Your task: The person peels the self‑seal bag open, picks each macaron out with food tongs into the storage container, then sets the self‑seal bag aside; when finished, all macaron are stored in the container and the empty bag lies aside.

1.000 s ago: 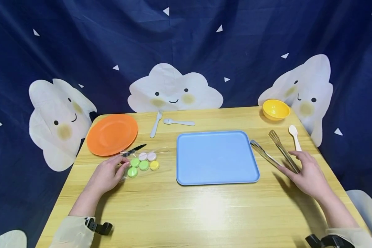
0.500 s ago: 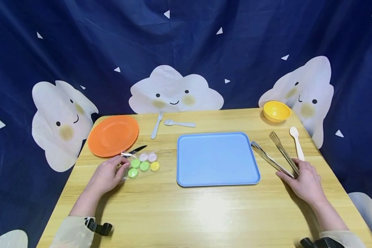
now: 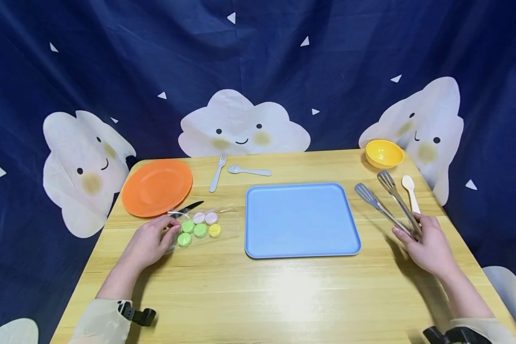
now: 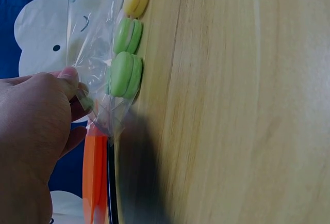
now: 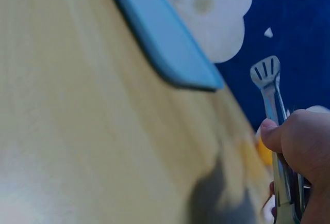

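My left hand [image 3: 148,241] pinches the near-left edge of a clear plastic bag [image 4: 93,33] between thumb and fingers. Inside the bag lie several macarons, among them a green macaron [image 3: 200,230], a yellow macaron [image 3: 215,231] and a pale lilac macaron [image 3: 211,218]. On the right, my right hand [image 3: 430,246] grips metal tongs [image 3: 397,203] by the handle, its thumb on one arm in the right wrist view. The tongs' slotted ends are spread apart with nothing between them, raised over the table, and a shadow falls below the hand.
A blue tray [image 3: 301,220] lies mid-table. An orange plate [image 3: 156,188] and a black knife [image 3: 193,206] are at left. Behind the tray lie a grey fork [image 3: 217,173] and a grey spoon [image 3: 249,171]. A yellow bowl [image 3: 384,154] and a white spoon [image 3: 411,193] are at right.
My right hand closed round the tongs' handle and lifted them from the table, their ends shifting away from me and slightly right. My left hand stays at the bag.
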Available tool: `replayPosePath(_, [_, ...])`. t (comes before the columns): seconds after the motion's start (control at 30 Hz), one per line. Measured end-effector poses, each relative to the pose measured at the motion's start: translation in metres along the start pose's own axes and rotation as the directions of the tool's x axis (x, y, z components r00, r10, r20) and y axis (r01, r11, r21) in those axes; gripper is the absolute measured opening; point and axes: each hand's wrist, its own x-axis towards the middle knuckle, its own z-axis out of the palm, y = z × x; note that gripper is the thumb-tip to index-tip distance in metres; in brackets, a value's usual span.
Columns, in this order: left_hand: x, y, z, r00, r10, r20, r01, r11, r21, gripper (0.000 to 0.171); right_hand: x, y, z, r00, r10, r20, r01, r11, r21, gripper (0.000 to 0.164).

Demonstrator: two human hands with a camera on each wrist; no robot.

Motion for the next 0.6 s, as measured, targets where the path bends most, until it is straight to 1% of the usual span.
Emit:
replayPosePath(0.13, [0.0, 0.001, -0.001, 1.0, -0.006, 0.007, 0.006, 1.0, -0.001, 0.005, 0.008, -0.014, -0.01, 0.999, -0.05, -0.005, 0.05, 0.999, 0.007, 0.059])
replayPosePath(0.4, [0.001, 0.002, -0.002, 1.0, 0.007, -0.004, -0.007, 1.0, 0.003, 0.006, 0.02, -0.045, -0.019, 0.994, -0.112, 0.0, 0.111, 0.992, 0.064, 0.042])
replayPosePath(0.47, [0.001, 0.002, -0.001, 1.0, 0.008, -0.005, -0.008, 1.0, 0.004, 0.006, 0.022, -0.052, -0.02, 0.993, -0.116, 0.008, 0.116, 0.991, 0.06, 0.042])
replayPosePath(0.6, [0.002, 0.002, -0.001, 1.0, 0.015, -0.008, -0.015, 1.0, 0.007, 0.007, 0.028, -0.067, -0.021, 0.993, -0.112, 0.038, 0.109, 0.992, 0.069, 0.048])
